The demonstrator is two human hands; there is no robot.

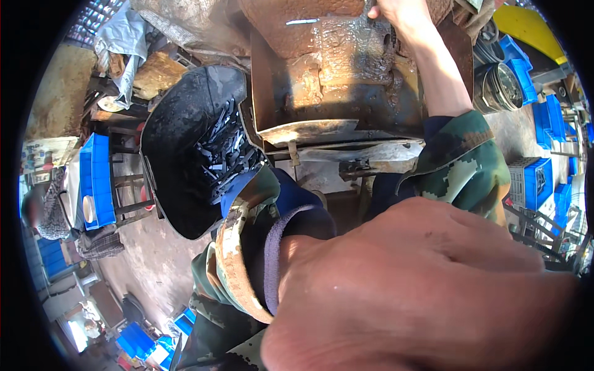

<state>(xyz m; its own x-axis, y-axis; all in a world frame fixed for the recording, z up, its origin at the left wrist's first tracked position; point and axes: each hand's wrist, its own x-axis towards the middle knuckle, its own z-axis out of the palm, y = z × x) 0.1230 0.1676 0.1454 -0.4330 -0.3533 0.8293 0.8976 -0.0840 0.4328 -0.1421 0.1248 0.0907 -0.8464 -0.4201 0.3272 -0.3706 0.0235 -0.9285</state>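
Observation:
My left hand is raised very near the camera, its back filling the lower right; its fingers are hidden in the dark rim. My right hand reaches over the far right part of a wet, rust-brown metal tray. Its thumb shows, but the other fingers run past the upper edge, so any held item is out of sight. Left of the tray, a black tub contains many small dark metal strips. Both arms wear camouflage sleeves with dark blue cuffs beneath.
Blue plastic crates stand at the left and right. A metal bucket is beyond my right arm. Boards and a grey plastic sack lie at the far left. Concrete floor shows below the tub.

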